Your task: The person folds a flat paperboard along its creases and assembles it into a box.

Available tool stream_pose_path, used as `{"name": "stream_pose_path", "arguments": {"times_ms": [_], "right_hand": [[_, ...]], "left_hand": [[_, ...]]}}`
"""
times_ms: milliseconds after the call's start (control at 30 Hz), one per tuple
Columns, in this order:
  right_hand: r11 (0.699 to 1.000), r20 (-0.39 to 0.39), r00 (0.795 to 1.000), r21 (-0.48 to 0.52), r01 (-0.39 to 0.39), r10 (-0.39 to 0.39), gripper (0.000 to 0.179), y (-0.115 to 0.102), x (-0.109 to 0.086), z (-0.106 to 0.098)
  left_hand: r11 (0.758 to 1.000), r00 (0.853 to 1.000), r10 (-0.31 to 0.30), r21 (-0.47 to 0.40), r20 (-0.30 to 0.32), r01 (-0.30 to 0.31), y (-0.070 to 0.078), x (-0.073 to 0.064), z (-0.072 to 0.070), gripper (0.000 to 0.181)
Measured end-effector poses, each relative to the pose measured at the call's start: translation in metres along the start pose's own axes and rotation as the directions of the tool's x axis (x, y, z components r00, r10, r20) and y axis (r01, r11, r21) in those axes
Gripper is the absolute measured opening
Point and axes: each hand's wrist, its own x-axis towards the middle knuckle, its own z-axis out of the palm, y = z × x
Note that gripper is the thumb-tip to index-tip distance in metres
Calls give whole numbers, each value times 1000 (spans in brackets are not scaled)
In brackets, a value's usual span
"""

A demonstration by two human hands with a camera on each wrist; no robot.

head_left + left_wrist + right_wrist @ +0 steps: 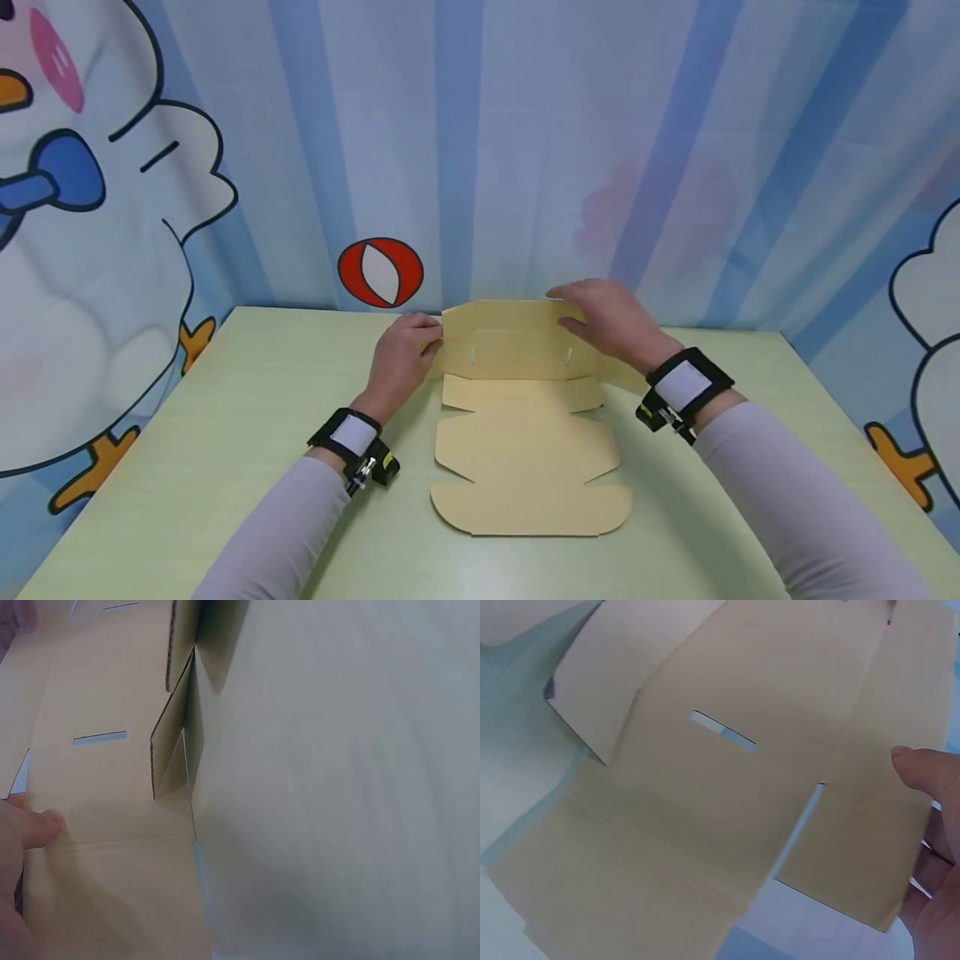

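A flat, die-cut cardboard box blank (525, 454) lies on the table, with notched side flaps along its near part. Its far panel (517, 354) is folded up and bears two narrow slots. My left hand (405, 354) pinches the left edge of this panel; the left wrist view shows the thumb (41, 829) flat on its face, below a slot (101, 738). At the panel's upper right, my right hand (611, 321) grips the top edge, thumb in front and fingers (928, 870) behind, as the right wrist view shows.
A pale table (262, 417) carries the blank. Behind it hangs a blue striped cloth backdrop (517, 150) with a printed red and white ball (380, 272). Cartoon figures are printed at the left and right sides. Each wrist wears a strapped camera.
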Motion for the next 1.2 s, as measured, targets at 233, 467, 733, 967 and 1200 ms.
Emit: {"name": "stream_pose_path", "arguments": {"times_ms": [233, 467, 733, 967, 1200], "right_hand": [[999, -21, 999, 23, -28, 29, 30, 2, -5, 10], [999, -71, 997, 37, 7, -4, 22, -4, -10, 16], [999, -99, 995, 15, 30, -28, 27, -8, -23, 25], [996, -177, 980, 22, 92, -87, 28, -7, -32, 36], [994, -224, 969, 8, 110, -105, 32, -9, -38, 44]], "left_hand": [[1000, 1000, 18, 12, -12, -18, 1, 1, -2, 12], [1000, 1000, 25, 13, -18, -25, 0, 1, -4, 10], [998, 998, 53, -38, -36, -54, -3, -2, -3, 27], [997, 997, 71, -29, -41, -72, -4, -2, -3, 27], [997, 997, 67, -39, -32, -68, -5, -2, -3, 27]]}}
